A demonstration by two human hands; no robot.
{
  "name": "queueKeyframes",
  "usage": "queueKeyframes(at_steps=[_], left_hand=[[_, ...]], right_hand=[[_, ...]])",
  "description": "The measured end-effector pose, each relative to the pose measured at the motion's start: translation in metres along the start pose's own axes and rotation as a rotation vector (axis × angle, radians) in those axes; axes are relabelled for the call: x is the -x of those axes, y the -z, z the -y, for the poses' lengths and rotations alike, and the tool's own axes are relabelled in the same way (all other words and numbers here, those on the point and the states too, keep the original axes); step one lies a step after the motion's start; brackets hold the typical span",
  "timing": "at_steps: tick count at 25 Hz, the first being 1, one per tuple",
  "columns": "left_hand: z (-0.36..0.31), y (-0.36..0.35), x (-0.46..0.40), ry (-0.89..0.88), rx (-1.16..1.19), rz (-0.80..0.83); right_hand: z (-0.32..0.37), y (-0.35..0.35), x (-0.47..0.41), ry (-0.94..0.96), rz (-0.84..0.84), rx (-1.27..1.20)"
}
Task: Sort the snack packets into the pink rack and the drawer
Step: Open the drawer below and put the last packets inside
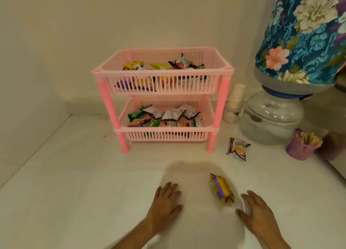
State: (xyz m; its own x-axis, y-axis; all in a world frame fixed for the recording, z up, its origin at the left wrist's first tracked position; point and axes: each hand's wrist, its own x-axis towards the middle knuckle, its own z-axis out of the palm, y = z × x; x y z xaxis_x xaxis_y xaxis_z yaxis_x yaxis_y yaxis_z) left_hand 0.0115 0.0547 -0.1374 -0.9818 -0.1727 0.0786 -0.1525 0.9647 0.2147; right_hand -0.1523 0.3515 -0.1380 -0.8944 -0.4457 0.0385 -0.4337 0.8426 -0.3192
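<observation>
Here, yellow-purple snack packet (pixel 222 188) lying flat, crinkled, between two empty hands

1. Plain cream walls (pixel 56 33) are meeting in a corner at the left.
2. A white counter (pixel 74 183) is spreading below them under soft, warm light.
3. At the right, a floral-covered water dispenser (pixel 292 65) is standing beside a purple cup (pixel 299 149).

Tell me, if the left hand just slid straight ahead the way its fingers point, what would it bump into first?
Probably the pink rack. The left hand lies flat and empty on the white counter, fingers pointing up and slightly right. Bare counter lies ahead, then the rack's lower basket. The purple and yellow packet sits off to its right, out of line.
</observation>
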Motion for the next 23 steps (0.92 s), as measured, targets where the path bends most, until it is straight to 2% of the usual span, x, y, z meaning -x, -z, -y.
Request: queueKeyframes(at_steps=[13,17,23], left_hand=[[-0.075,-0.002,0.102,0.079,0.082,0.034],[-0.108,-0.016,0.125,0.101,0.098,0.06],[-0.165,-0.026,0.143,0.102,0.115,0.063]], right_hand=[[-0.006,-0.001,0.142,0.128,-0.014,0.048],[-0.015,0.0,0.187,0.181,-0.01,0.169],[-0.026,-0.007,0.234,0.206,0.085,0.367]])
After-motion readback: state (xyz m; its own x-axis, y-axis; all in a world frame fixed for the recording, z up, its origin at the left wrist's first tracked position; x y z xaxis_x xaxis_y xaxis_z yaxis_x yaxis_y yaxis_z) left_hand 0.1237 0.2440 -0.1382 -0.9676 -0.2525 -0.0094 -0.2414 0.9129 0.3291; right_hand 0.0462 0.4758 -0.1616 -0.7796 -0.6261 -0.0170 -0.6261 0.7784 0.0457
